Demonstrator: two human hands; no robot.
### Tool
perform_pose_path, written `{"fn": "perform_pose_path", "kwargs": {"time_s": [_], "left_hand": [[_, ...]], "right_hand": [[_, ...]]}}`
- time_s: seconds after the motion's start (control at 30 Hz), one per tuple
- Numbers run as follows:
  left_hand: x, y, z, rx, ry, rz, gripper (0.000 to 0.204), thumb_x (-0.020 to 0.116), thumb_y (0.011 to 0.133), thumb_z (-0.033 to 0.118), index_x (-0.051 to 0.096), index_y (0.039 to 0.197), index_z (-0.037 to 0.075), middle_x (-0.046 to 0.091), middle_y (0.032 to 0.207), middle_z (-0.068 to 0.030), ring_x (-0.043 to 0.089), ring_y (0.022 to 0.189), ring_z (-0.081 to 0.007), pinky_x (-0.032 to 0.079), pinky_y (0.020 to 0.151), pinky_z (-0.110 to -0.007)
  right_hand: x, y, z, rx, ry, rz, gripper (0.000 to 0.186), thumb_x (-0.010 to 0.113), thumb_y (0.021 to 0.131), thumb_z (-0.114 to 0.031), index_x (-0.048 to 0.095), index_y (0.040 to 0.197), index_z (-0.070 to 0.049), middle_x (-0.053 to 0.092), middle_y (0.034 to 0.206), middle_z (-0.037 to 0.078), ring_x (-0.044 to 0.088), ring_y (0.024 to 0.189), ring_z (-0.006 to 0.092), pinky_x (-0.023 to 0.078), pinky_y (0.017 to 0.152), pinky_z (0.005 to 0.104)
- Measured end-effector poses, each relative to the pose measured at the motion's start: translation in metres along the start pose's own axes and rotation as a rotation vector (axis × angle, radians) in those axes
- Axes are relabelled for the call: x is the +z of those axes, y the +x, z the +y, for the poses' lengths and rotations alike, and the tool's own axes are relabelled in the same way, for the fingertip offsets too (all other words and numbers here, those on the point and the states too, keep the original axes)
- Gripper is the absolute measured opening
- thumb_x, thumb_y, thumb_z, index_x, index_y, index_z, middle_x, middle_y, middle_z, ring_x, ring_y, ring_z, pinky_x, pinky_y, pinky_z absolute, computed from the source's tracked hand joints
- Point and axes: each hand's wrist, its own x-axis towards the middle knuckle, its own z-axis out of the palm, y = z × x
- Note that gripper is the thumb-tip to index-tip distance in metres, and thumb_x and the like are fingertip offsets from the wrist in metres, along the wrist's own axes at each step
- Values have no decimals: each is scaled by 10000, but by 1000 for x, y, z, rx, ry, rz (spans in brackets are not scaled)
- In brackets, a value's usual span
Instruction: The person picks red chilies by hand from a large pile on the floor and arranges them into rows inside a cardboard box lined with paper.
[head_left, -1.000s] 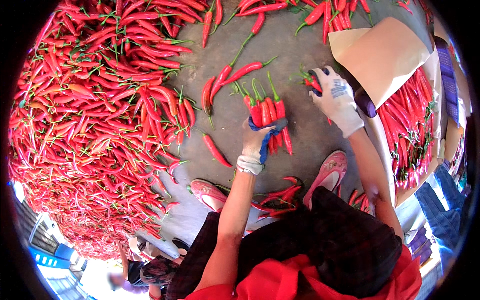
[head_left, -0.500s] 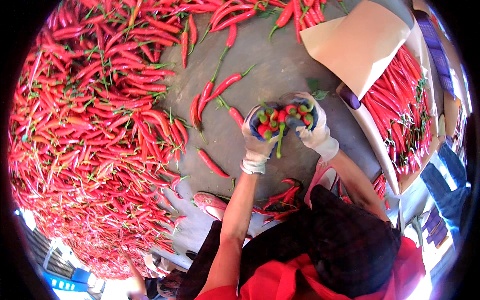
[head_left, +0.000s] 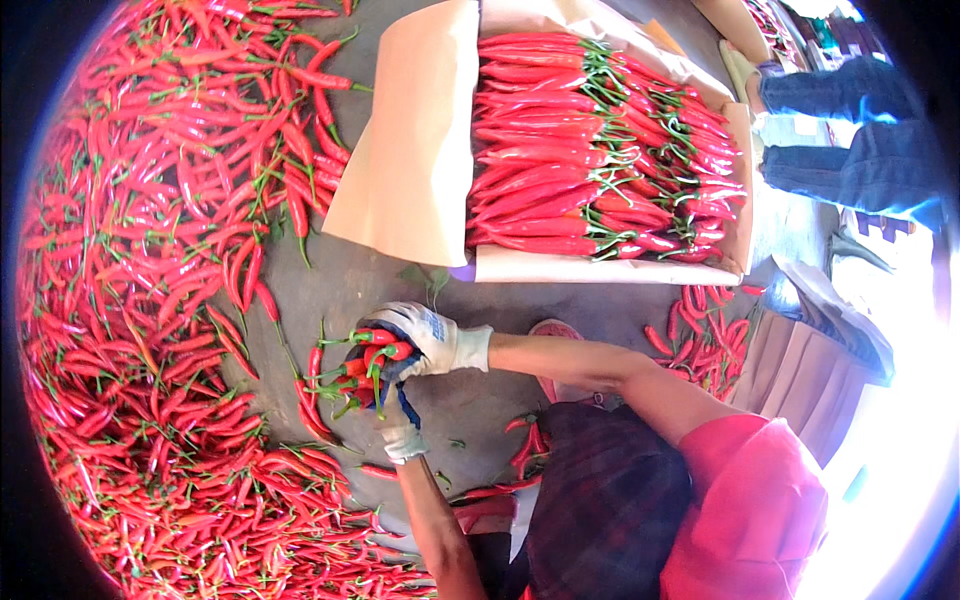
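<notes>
White and dark-blue gloves cover both of my hands, which are together over the floor. Between them is a bunch of red chili peppers (head_left: pixel 372 362), green stem ends showing toward the left. My right hand (head_left: pixel 430 340) wraps round the bunch from above and the right. My left hand (head_left: pixel 402 425) closes on it from below, its fingers partly hidden behind the peppers. Close to the hands, several loose chilies (head_left: pixel 312 400) lie on the floor to the left.
A large heap of red chilies (head_left: pixel 130 300) fills the left side. Beyond my hands stands a carton (head_left: pixel 610 270) of chilies in rows, with a brown paper flap (head_left: pixel 410 150). More loose chilies (head_left: pixel 700 335) lie at right. A person's jeans-clad legs (head_left: pixel 850 170) are at far right.
The view has swung to the right, so the carton now sits nearer the middle. My hands, earlier side by side with peppers in each, are now closed round one bunch.
</notes>
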Motion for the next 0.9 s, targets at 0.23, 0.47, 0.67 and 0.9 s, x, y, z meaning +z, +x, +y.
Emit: {"fn": "perform_pose_path", "kwargs": {"time_s": [0.23, 0.47, 0.67, 0.9], "left_hand": [[17, -35, 113, -99, -390, -218, 616, 665, 652, -43, 424, 1215, 14, 513, 1173, -94, 518, 1036, -212, 428, 909, -354], [86, -58, 138, -13, -413, -581, 485, 617, 729, 26, 451, 1184, 45, 511, 1131, -71, 509, 1026, -199, 413, 905, -347], [135, -77, 159, 118, -291, -718, 209, 589, 817, 58, 562, 1017, 6, 599, 893, -71, 572, 828, -192, 456, 731, -326], [162, -90, 168, 336, -224, -846, 269, 705, 710, -1, 600, 956, 31, 614, 890, -37, 585, 783, -153, 490, 678, -328]], "right_hand": [[-78, -29, -93, 133, -111, 156, 840, 662, 608, -560, 410, 1242, -70, 470, 1146, 170, 453, 1077, 362, 341, 935, 440], [-160, -61, -136, 288, -264, 421, 690, 714, 634, -436, 477, 1140, -33, 518, 1040, 185, 513, 973, 379, 413, 846, 443], [-198, -101, -154, 459, 618, 725, 512, 657, 757, -244, 465, 1149, 24, 552, 1053, 93, 505, 972, 154, 396, 886, 313], [-242, -130, -155, 523, 515, 647, 480, 665, 757, -255, 464, 1116, -7, 556, 949, 33, 514, 840, 88, 427, 779, 251]]}}
